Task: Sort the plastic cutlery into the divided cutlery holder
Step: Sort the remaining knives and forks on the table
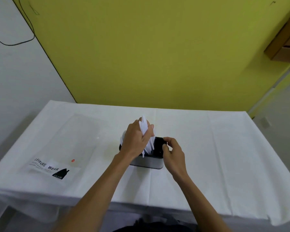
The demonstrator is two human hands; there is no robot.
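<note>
While left hand (134, 139) grips a white cutlery bundle (145, 127) in the holder (147, 162), right hand (173, 153) pinching its right rim

holder (147, 162) right compartment free, cutlery (149, 146) blocking middle

I see a yellow-green wall (157, 47) ahead, evenly lit. White wall (10, 77) to the left, with a black cable (12, 45) looping down it. Wooden cabinet (285, 44) corner upper right. Creased white cloth (216, 156) covers the surface, draping over the near edge.
</note>
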